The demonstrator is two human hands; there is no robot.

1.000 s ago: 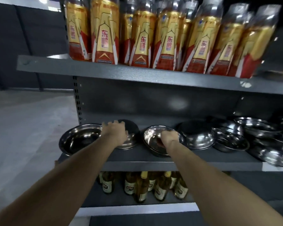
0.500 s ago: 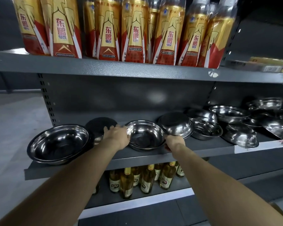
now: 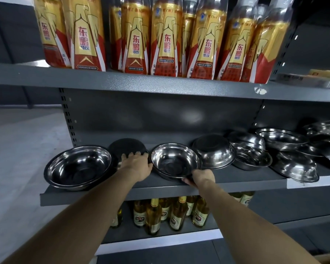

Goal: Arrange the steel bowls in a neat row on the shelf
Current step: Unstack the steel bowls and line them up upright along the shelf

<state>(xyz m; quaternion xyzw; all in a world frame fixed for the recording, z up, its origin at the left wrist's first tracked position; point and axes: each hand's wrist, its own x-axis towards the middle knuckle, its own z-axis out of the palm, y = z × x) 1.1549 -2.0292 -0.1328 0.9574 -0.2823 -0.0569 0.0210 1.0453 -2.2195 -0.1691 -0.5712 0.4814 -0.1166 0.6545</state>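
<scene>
On the far left of the grey metal shelf a big steel bowl is seen, sitting open side up near the front edge. It is round, shiny and smooth, with a thin lip all the way round. Just behind and beside it a dark bowl is turned upside down, and the left hand is laid on it with its fingers curled a little over the far side. Next comes the middle bowl, tipped up toward the front. Its near rim is pinched by the right hand, with the fingers tucked under it; the left thumb looks to be touching its left side. These bowls are judged to be light, stiff and hard, so they can be lifted by the rim with ease. They are also judged to be slippery, and a loud clang could be made if one were dropped. Further right more bowls are heaped, some upside down and leaning on each other, not yet in a row. Tall drink bottles with red and gold labels are stood on the shelf above.
</scene>
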